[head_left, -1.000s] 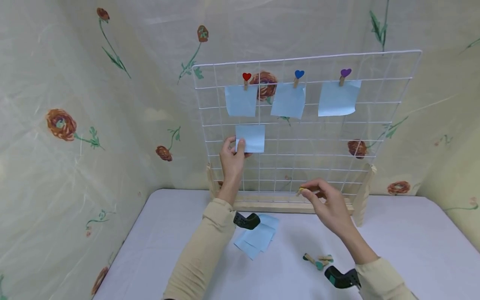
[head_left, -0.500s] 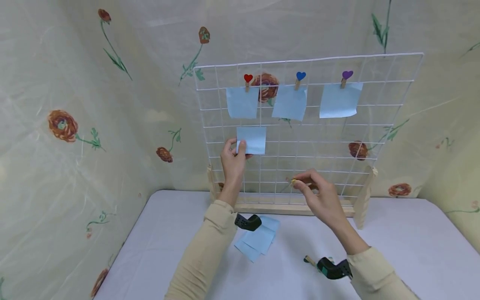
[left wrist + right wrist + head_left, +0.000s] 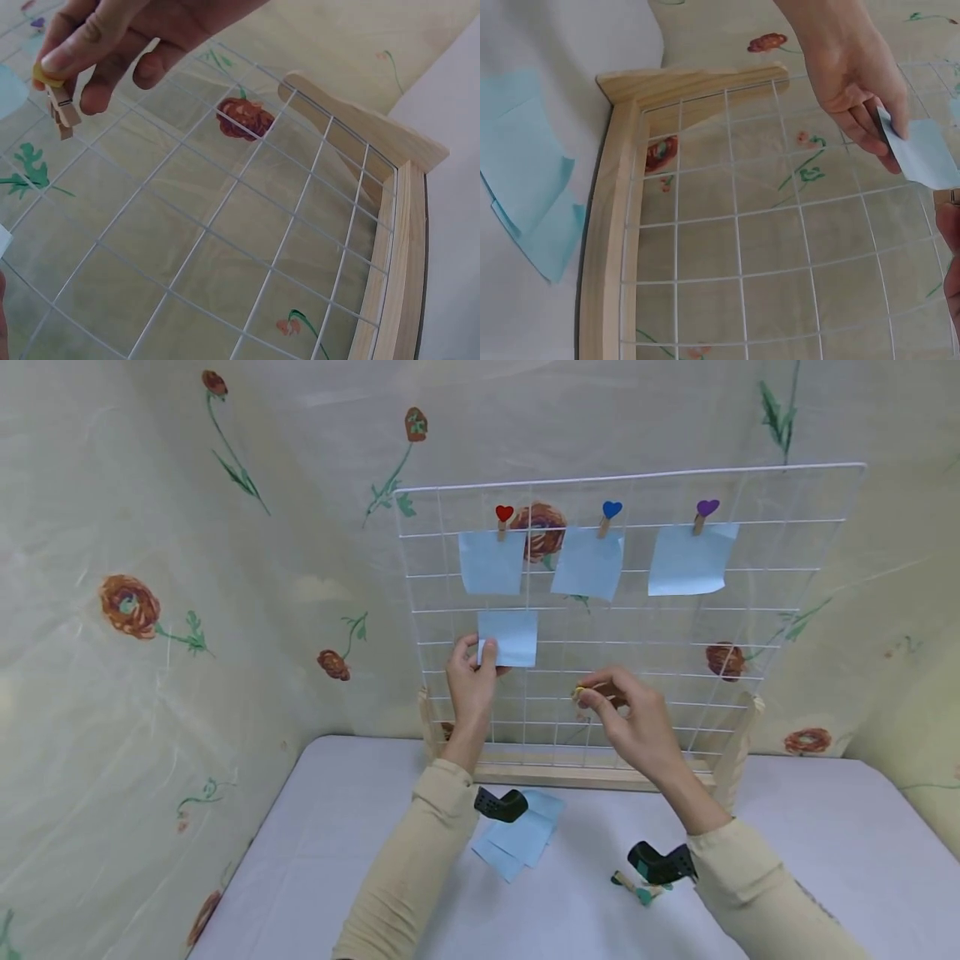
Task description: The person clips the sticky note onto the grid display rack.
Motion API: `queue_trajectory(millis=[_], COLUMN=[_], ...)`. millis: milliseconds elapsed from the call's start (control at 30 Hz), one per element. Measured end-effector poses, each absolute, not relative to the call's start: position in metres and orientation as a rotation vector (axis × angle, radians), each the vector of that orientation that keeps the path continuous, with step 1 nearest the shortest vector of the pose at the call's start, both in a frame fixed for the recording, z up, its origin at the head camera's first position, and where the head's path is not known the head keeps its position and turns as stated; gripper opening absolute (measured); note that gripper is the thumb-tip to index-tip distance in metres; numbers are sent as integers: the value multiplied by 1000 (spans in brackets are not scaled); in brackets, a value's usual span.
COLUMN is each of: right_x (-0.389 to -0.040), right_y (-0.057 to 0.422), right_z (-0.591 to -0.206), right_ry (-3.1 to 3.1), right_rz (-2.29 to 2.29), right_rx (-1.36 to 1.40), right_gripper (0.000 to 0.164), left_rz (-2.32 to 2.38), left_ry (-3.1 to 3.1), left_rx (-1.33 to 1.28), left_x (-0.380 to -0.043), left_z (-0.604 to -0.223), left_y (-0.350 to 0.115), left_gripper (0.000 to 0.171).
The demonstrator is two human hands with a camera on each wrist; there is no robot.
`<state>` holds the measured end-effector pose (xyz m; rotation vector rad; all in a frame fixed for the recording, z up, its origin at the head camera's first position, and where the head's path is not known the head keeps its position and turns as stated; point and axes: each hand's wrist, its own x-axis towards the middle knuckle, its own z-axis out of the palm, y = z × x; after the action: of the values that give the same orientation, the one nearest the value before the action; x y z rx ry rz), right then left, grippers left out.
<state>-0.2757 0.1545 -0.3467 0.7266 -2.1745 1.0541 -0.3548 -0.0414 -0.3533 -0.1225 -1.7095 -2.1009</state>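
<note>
My left hand [image 3: 471, 692] pinches a square blue paper note [image 3: 516, 633] by its lower left part, holding it up at the white wire grid [image 3: 630, 477]. To its right and slightly lower, my right hand [image 3: 628, 720] pinches a small wooden clothespin [image 3: 64, 114] by its yellow end, best seen in the left wrist view. The clothespin is apart from the note in the head view. Higher on the grid hang three more blue notes under clothespins with a red heart [image 3: 504, 513], a blue heart [image 3: 612, 509] and a purple heart [image 3: 707, 507].
The grid stands upright in a wooden base [image 3: 562, 777] on a white table [image 3: 337, 843]. Loose blue notes [image 3: 525, 835] lie in front of it. Several clothespins with green ends [image 3: 643, 895] lie below my right wrist. Flowered cloth [image 3: 262, 568] hangs behind.
My right hand has moved up and slightly left with the clothespin, closer to the note. The left hand keeps its hold on the note in the same place at the grid.
</note>
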Motion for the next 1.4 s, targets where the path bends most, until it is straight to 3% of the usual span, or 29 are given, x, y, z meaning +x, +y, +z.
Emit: queue_trajectory(millis=[1400], right_x=[-319], right_y=[111], right_z=[-298], right_ry=[-2060], right_rz=[1186], right_rx=[794], right_gripper=[10], left_rz=[-2127], left_ry=[-1675], left_rx=[-118], left_x=[-359], left_z=[-353], left_y=[-42], left_gripper=[24])
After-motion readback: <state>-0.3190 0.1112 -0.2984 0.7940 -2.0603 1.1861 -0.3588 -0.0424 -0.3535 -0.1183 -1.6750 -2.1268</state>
